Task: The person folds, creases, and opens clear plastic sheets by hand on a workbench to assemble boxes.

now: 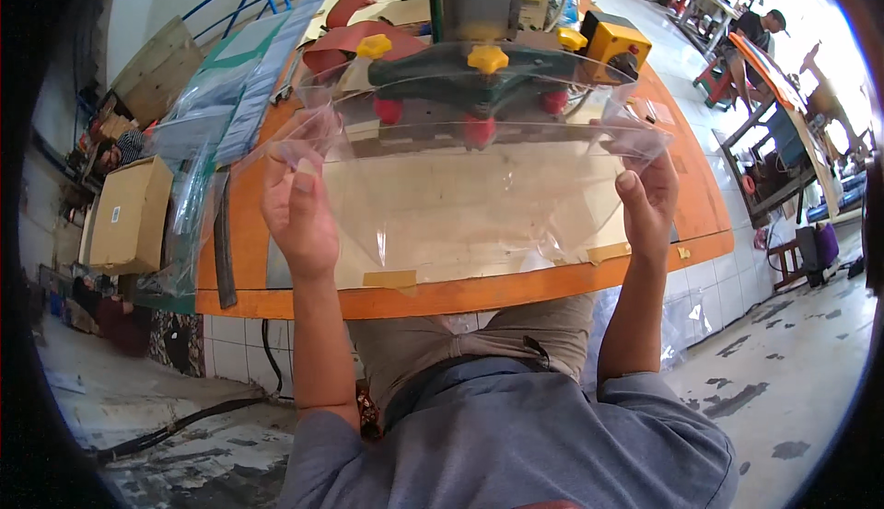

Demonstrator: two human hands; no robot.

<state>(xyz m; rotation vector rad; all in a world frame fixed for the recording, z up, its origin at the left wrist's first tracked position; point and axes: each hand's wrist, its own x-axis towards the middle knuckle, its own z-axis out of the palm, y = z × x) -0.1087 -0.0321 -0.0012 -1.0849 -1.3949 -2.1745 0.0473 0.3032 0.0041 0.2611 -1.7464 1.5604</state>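
Between both sets of fingers, left hand and right hand pinch clear plastic bag taut, apparently empty, below machine.

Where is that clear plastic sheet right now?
In the head view, the clear plastic sheet is held up mid-frame between the left hand and right hand, above the orange table, before the green machine.

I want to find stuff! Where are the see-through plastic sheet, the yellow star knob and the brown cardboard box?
clear plastic sheet (460, 196), head view, its flat middle.
yellow star-shaped knob (487, 58), head view, its top.
brown cardboard box (129, 214), head view, its top face.
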